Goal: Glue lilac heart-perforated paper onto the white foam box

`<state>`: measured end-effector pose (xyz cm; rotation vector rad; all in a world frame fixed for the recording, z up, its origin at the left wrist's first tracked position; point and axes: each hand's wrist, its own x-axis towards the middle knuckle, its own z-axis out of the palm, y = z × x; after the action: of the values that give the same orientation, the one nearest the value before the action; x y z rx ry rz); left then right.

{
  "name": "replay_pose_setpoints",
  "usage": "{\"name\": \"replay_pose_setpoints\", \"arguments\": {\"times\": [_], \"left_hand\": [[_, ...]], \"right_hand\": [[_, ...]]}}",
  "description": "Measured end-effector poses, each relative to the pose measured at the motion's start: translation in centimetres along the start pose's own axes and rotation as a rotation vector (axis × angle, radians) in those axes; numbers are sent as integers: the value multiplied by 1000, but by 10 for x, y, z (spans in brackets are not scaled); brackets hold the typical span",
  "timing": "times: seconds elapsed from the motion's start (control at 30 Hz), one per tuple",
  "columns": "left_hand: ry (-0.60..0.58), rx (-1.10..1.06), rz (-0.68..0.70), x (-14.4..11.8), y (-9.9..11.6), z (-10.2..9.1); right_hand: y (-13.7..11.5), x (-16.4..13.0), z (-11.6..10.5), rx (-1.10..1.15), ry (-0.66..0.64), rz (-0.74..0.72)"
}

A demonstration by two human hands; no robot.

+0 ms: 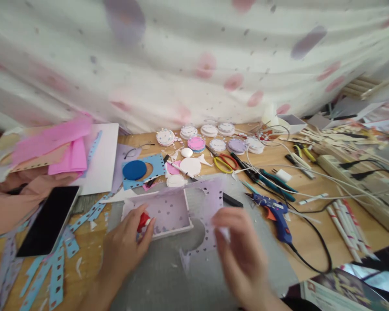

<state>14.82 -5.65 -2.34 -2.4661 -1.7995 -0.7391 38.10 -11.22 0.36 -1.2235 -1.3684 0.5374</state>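
Note:
My left hand (121, 239) is closed around a small red-and-white object (143, 220), at the left end of a shallow white box (175, 230) with a spotted lilac bottom. To the right of the box lies a lilac punched sheet (213, 198) with a round cut-out. Over the sheet's right edge, my right hand (243, 255) has its fingers curled toward the thumb. Something pale shows between them, too blurred to name. A grey cutting mat (162, 276) lies beneath the box and sheet.
Several decorated discs (218, 144) line the back near a blue lid (134, 169). Scissors (225, 163), pliers (275, 183), a corded blue glue gun (275, 209) and white cables sit right. A phone (48, 220), blue strips (56, 276) and pink sheets (68, 155) lie left.

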Motion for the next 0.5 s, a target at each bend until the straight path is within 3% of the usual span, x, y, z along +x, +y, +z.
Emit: {"name": "replay_pose_setpoints", "arguments": {"times": [0.1, 0.23, 0.33, 0.4, 0.5], "left_hand": [[-64, -8, -33, 15, -10, -1], [-114, -44, -74, 35, -18, -5], [-177, -38, -96, 45, -19, -8], [-241, -33, -101, 50, -18, -11], [-292, -29, -110, 57, -15, -17]], "right_hand": [[35, 22, -3, -176, 170, 93], [70, 26, 2, -240, 3, 233], [73, 27, 3, -148, -182, 251], [69, 30, -6, -100, -175, 224], [63, 33, -39, -42, -155, 228]]}}
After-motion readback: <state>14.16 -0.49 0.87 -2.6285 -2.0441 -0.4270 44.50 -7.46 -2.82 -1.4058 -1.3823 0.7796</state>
